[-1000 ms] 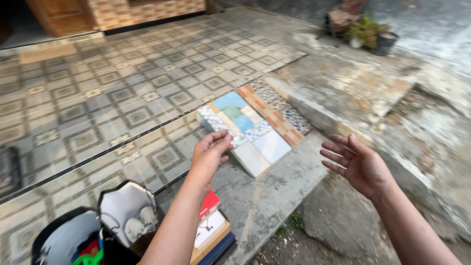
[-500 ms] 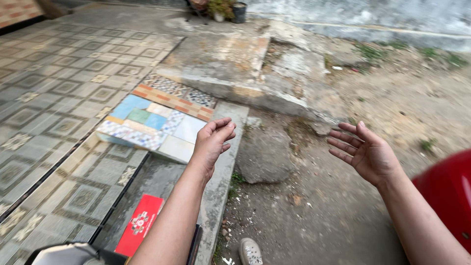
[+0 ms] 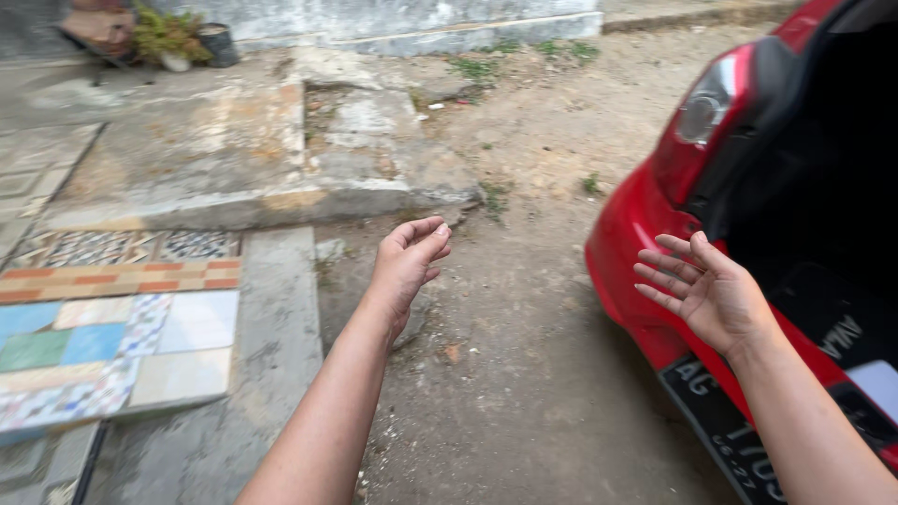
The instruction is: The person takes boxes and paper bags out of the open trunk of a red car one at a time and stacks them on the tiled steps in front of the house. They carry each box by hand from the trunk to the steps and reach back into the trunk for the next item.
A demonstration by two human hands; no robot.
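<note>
Right now both of my hands are empty and raised in front of me over the bare dirt ground (image 3: 505,402). My left hand (image 3: 407,266) is loosely curled, fingers half bent toward the palm, gripping nothing and touching nothing. My right hand (image 3: 706,290) is released, palm turned inward and fingers spread, also holding nothing. It hangs just in front of the rear of a red car (image 3: 645,206), whose tail light (image 3: 706,98) shows above and whose dark open boot (image 3: 823,159) fills the upper right; the hand looks near the bumper, but I cannot tell if it touches. A number plate (image 3: 725,421) sits low on the car, under my right forearm. Off to my left lies a patch of mixed coloured tiles (image 3: 112,318) set beside a concrete strip (image 3: 276,318), with a raised, cracked concrete step (image 3: 243,159) beyond it, and potted plants (image 3: 178,37) stand far back by the wall. As for progress, I judge that nothing is in hand at this point: no object is gripped, and the nearest thing to either hand is the car's rear, so any handling there has not begun.
</note>
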